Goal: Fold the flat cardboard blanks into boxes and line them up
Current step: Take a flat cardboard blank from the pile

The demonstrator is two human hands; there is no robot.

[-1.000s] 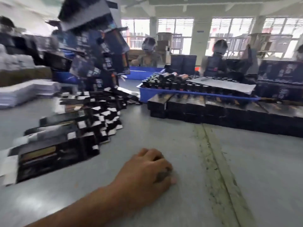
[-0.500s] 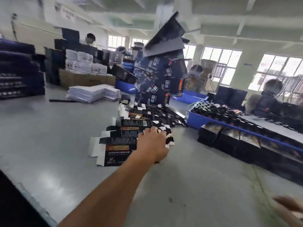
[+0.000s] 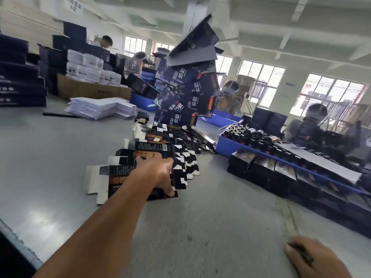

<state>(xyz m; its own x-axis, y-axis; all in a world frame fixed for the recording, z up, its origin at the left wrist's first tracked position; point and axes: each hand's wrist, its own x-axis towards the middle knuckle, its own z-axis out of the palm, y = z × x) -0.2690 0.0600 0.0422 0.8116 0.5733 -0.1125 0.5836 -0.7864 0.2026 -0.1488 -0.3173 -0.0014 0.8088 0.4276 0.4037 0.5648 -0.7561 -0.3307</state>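
Left hand [image 3: 158, 173] now atop nearest blank [image 3: 130, 183].

Both arms are bare, no sleeves showing anywhere, no watch or wristband either. The left hand [image 3: 158, 169] has no glove or rings. The right hand [image 3: 313, 257] is gloveless too, just a dark blurry smudge across the knuckles.

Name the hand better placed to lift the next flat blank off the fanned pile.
Left. The left hand already rests on the nearest flat blank, thumb at its near edge. The right hand sits loosely curled on the table, well away from the pile.
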